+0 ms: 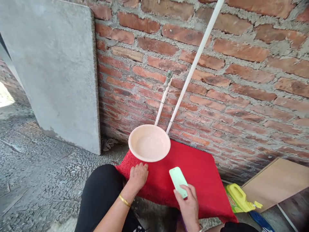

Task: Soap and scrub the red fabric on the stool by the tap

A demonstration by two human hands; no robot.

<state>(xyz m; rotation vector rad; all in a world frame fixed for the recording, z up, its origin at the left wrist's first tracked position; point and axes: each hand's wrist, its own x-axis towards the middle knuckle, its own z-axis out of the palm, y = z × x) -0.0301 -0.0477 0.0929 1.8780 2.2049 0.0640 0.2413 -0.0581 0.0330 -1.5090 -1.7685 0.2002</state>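
We have soft daylight; at far left, a patch of ground (5, 96) burns out to white; the wet floor (58, 187) glints; the basin (135, 141) looks crisp; wide-angle distortion stretches the brick wall (217, 96) towards the edges.

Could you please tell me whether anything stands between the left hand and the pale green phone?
Nothing visible does: between the left hand, near the basin, and the phone, only red cloth shows. The right hand holds the phone's near end.
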